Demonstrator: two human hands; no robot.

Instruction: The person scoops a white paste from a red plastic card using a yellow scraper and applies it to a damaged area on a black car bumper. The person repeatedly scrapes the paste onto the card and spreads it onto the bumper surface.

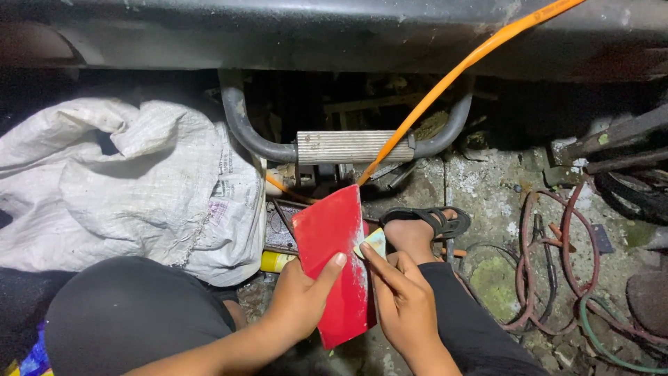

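Note:
My left hand (300, 298) grips a glossy red panel (332, 257) from its left side, thumb laid across the face, holding it upright between my knees. My right hand (402, 301) presses a small pale folded pad (371, 243), which looks like sandpaper, against the panel's right edge with the fingertips. White dusty streaks run along that edge. My sandalled foot (422, 224) rests on the ground just right of the panel.
A white woven sack (125, 174) lies at the left. A grey bent tube with a ribbed metal footrest (351, 146) stands ahead, crossed by an orange hose (459, 69). Reddish and green cables (557, 264) coil at the right on cracked concrete. A yellow can (275, 262) lies behind the panel.

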